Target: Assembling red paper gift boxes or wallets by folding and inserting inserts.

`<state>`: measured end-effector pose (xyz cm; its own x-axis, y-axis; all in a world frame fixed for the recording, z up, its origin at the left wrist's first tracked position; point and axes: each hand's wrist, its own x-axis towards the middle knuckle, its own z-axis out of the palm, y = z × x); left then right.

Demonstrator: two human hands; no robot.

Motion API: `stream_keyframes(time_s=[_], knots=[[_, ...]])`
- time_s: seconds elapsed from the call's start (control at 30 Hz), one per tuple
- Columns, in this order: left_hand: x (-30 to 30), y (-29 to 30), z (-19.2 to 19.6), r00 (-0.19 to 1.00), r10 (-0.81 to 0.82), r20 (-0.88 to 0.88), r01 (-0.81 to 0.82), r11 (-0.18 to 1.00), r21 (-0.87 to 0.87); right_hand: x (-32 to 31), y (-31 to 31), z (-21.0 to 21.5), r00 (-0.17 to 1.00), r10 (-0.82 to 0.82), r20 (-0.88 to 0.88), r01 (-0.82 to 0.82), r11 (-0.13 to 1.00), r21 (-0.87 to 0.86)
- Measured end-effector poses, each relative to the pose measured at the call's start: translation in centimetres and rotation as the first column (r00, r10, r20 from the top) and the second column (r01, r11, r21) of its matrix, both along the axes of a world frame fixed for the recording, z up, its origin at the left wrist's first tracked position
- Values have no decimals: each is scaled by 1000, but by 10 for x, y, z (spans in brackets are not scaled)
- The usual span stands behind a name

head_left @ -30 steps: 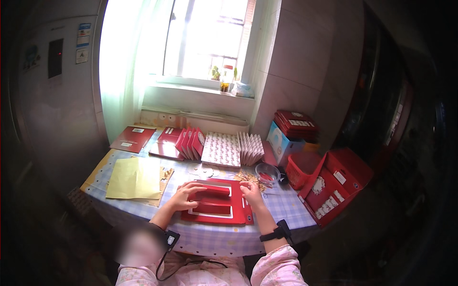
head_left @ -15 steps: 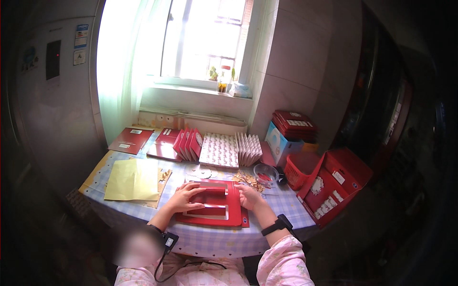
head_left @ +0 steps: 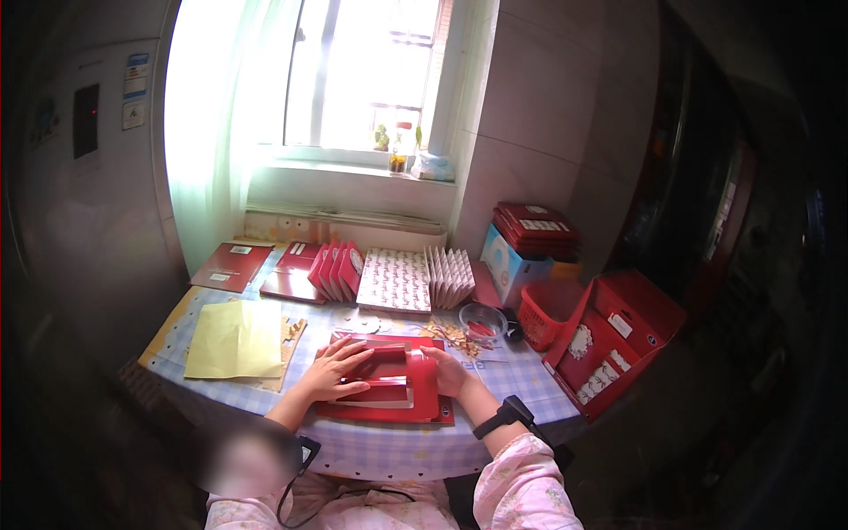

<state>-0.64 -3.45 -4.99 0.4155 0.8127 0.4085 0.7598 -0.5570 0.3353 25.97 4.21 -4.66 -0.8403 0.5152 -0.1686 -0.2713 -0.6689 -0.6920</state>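
A red cardboard piece point(head_left: 424, 384) with two white-edged rectangular cut-outs lies on the near middle of the table, over another red sheet point(head_left: 446, 411) that shows at its right edge. My left hand point(head_left: 336, 371) rests flat across its left part, fingers spread over the cut-outs. At the upper right edge, my right hand point(head_left: 450, 369) is closed on the cardboard with curled fingers, and some fingertips are hidden. Red strips cross the inside of the cut-outs.
Behind stand folded red cards point(head_left: 336, 272), a patterned white panel point(head_left: 395, 279) and pleated white cards point(head_left: 450, 278). Yellow paper point(head_left: 234, 340) lies left. Rightward are a clear bowl point(head_left: 483, 325), wood-coloured scraps point(head_left: 452, 336), a red basket point(head_left: 543, 318) and an open red box point(head_left: 609, 344).
My right hand's fingers have moved from beside the right edge onto the cardboard's upper right edge. The left hand stays on the cardboard. The whole view has shifted slightly.
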Motion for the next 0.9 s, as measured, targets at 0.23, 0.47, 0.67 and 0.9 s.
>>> stream_keyframes(time_s=[0.23,0.47,0.67,0.9], knots=[[-1,5,-1,996,-6,-85,0,998,-65,2,-3,-5,1000,8,4,-8,997,73],[-2,10,6,998,-54,-33,49,991,-123,4,0,-11,1000,-10,-11,12,992,125],[3,10,10,996,-94,2,94,993,-73,8,3,-14,998,56,11,-56,996,63],[1,15,3,997,-72,23,74,993,-96,6,1,-17,998,46,31,-49,993,103]])
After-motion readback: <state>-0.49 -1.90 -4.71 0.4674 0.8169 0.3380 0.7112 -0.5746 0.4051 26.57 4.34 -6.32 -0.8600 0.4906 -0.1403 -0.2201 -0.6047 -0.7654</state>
